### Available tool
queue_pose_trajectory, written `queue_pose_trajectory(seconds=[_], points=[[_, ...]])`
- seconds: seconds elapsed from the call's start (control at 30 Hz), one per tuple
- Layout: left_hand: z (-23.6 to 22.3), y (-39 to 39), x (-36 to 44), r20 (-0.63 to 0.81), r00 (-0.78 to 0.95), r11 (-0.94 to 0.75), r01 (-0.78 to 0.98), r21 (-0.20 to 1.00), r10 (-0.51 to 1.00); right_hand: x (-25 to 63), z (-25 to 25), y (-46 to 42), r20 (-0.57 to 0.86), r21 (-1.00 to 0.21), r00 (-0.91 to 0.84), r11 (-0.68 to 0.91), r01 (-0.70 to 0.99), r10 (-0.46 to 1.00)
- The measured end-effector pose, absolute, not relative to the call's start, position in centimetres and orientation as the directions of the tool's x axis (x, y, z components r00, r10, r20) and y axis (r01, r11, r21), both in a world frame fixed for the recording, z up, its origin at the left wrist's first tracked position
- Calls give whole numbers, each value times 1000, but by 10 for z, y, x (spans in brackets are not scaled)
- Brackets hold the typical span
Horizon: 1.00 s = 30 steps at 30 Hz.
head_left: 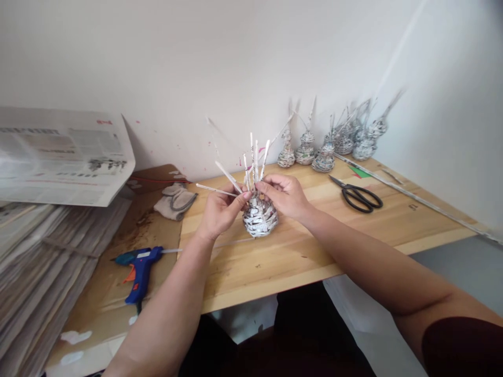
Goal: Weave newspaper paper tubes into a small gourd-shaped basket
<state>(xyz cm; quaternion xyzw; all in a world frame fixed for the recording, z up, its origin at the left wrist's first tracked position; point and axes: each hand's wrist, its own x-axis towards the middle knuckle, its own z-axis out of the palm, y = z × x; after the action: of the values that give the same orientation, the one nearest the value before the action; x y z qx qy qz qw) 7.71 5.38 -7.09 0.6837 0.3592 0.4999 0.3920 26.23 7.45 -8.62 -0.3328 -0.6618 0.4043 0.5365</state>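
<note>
A small round basket woven from rolled newspaper strips (260, 220) stands near the middle of the wooden table, between my hands. Several paper sticks (252, 159) rise and fan out from its narrow neck. My left hand (223, 209) pinches at the left side of the neck, thumb and fingers closed around the base of the paper sticks. From the right, my right hand (285, 195) closes its thumb and forefinger on a strip at the neck. The fingertips partly hide the neck and the lower ends of the sticks.
Black scissors (356, 195) lie at the right. Several gourd-shaped woven paper pieces (324, 157) stand along the wall, beside a long paper stick (412, 196). A blue glue gun (140, 272) rests on cardboard at the left, near a rag (175, 201) and stacked newspapers (51, 272).
</note>
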Motion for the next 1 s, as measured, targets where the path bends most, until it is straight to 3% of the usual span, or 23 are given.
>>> queue_pose_trajectory(seconds=[0.13, 0.27, 0.47, 0.63, 0.73, 1.0], points=[[-73, 52, 78, 476, 219, -516, 202, 832, 852, 262, -84, 74, 438, -897, -147, 443, 0, 887], [-78, 53, 81, 539, 118, -550, 251, 797, 834, 263, -78, 66, 559, -829, 35, 558, 24, 828], [-75, 51, 82, 505, 174, -534, 221, 816, 845, 257, -82, 55, 616, -757, -212, 644, 106, 759], [-74, 49, 82, 475, 270, -517, 108, 849, 837, 259, -82, 58, 678, -664, -185, 700, 263, 712], [-77, 51, 81, 471, 315, -526, 115, 843, 824, 264, -80, 61, 739, -594, -198, 761, 259, 644], [-83, 55, 82, 450, 253, -488, 115, 865, 857, 263, -93, 69, 618, -759, -164, 638, 133, 769]])
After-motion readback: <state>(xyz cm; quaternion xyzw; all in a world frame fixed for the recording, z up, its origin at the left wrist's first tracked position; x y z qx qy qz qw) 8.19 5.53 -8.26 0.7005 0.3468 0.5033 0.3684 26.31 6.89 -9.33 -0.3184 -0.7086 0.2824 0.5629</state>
